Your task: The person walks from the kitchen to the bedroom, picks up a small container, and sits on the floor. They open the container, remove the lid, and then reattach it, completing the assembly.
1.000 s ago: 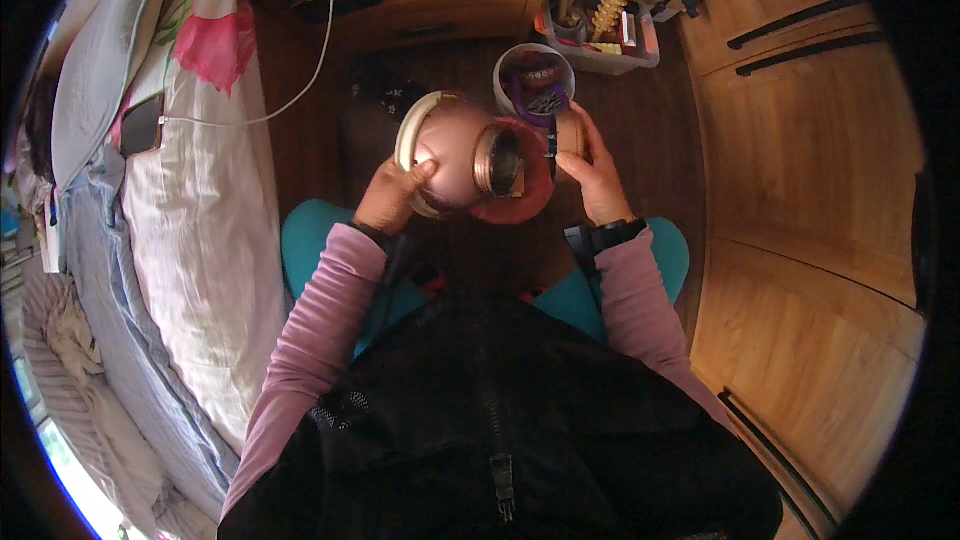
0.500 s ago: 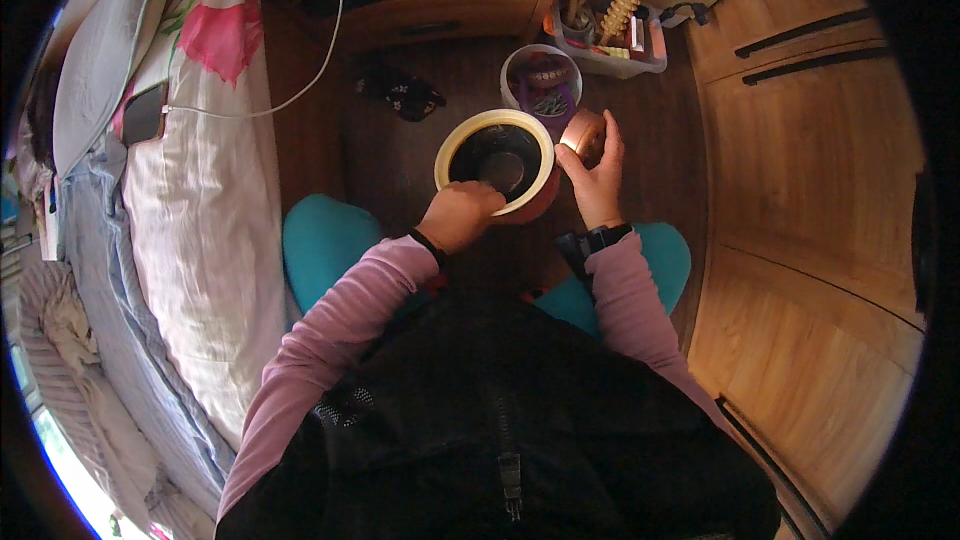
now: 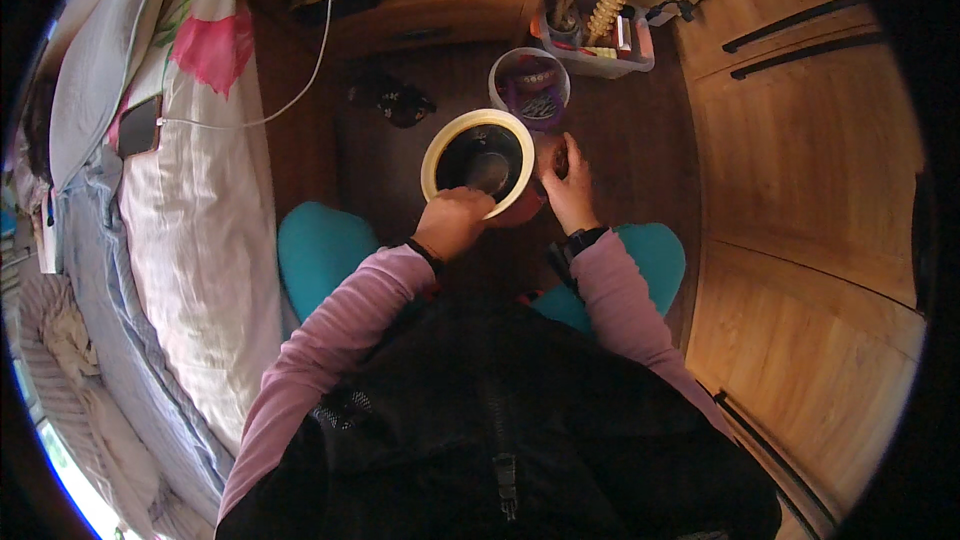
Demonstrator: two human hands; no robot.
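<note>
My left hand (image 3: 452, 222) is closed over the near rim of a round container (image 3: 428, 165) with a wide cream rim, a dark inside and a reddish outer wall. The container is tilted so that its mouth shows. In my right hand (image 3: 572, 190) is a small round copper-coloured object (image 3: 550, 154), pinched between thumb and fingers just right of the container. Its far side is partly hidden by the fingers, and its exact kind I cannot make out.
Beyond the container stands a white bucket (image 3: 497, 82) with purple and small grey things inside. A clear plastic box (image 3: 600, 66) holds a beaded wooden roller (image 3: 615, 2). A bed with a phone (image 3: 139, 127) lies left; wooden cabinets (image 3: 800, 170) rise right. Dark cloth (image 3: 405, 108) lies on the floor.
My right hand has lowered the copper-coloured object and turned it beside the container's wall. My left hand keeps its grip on the rim. The whole view has shifted slightly.
</note>
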